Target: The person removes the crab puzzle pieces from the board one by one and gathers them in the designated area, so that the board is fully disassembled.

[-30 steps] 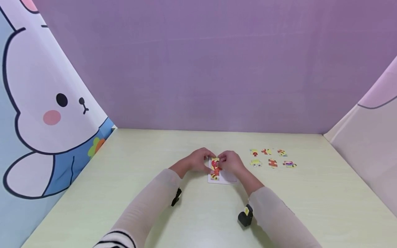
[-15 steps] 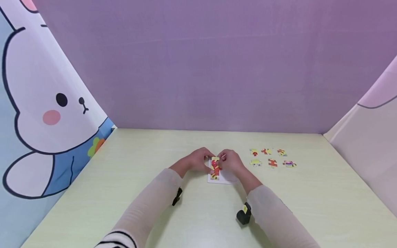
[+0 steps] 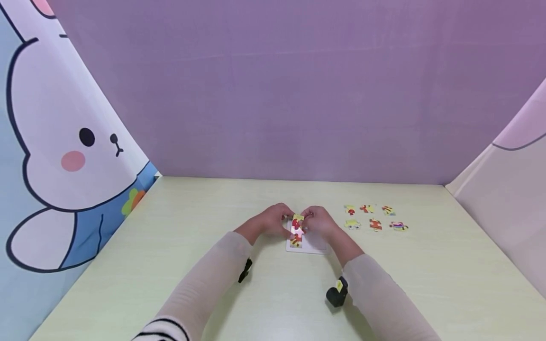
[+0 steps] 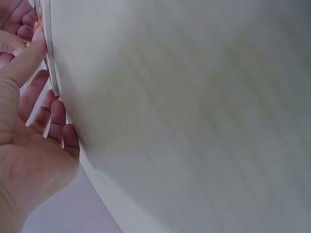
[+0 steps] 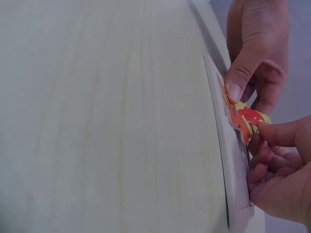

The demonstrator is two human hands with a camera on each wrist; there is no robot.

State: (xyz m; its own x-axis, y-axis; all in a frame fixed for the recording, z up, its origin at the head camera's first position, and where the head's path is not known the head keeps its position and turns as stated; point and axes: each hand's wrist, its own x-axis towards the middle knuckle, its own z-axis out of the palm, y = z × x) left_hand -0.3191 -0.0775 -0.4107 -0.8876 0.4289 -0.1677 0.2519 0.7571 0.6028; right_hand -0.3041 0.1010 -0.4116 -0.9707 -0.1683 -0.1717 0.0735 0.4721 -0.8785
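Note:
A white puzzle tray [image 3: 313, 245] lies between my hands in the head view. Along its left side are joined puzzle pieces [image 3: 296, 241] with a red and yellow picture. My left hand [image 3: 273, 220] spans the tray's left edge, its thumb pressing on the lower pieces and its other fingers loosely bent by the rim. My right hand [image 3: 319, 220] pinches the yellow and red puzzle piece [image 5: 252, 115] at the top of the column between thumb and forefinger. This piece stands tilted up from the tray in the right wrist view. Its joint with the piece below is partly hidden.
Several loose puzzle pieces [image 3: 375, 224] lie in two rows on the pale table [image 3: 264, 303], to the right of the tray. A purple cloth [image 3: 298, 94] stands behind the table. A cartoon-printed cloth [image 3: 51, 142] borders the left side.
The top pieces have lifted and tipped slightly to the right, and the middle one now catches glare. My right hand has shifted slightly; my left hand stays nearly still.

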